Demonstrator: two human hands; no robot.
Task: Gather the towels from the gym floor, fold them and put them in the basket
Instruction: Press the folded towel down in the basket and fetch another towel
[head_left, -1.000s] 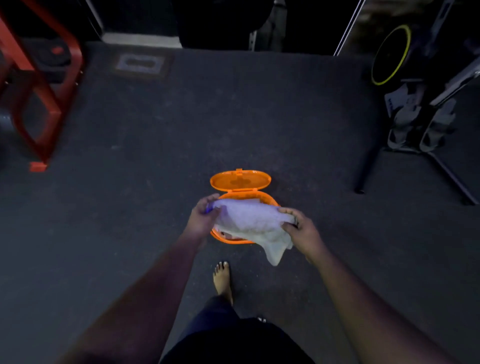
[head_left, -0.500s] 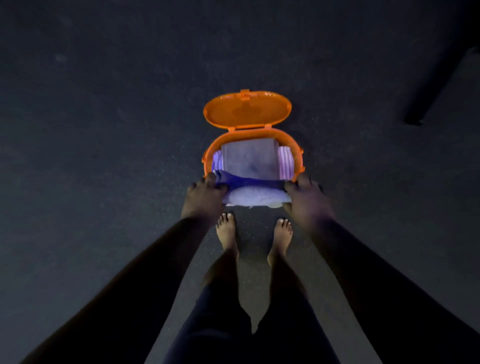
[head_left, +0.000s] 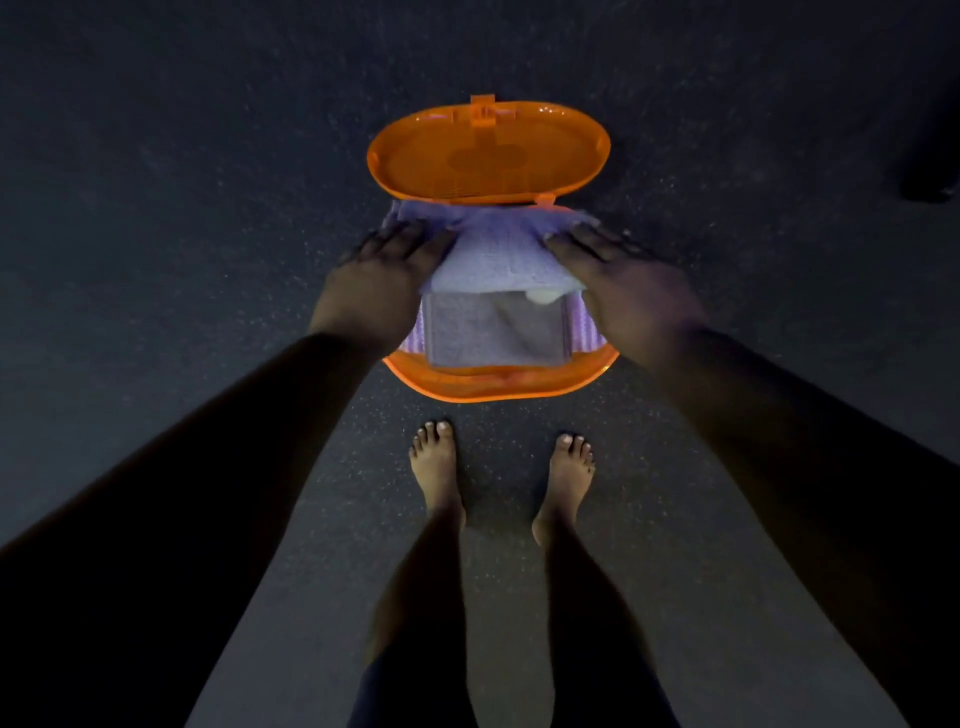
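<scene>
Half a second ago the lilac towel hung at the near rim of the orange basket; now both hands have carried it across to the far side, up against the hinge of the open lid. The left hand and right hand lie on its two ends with fingers stretched fairly flat (whether the thumbs pinch the cloth underneath I cannot tell, it is dim and blurred). Below it a folded grey towel sits inside the basket on a striped purple one. Two bare feet stand on the dark floor just before the basket.
</scene>
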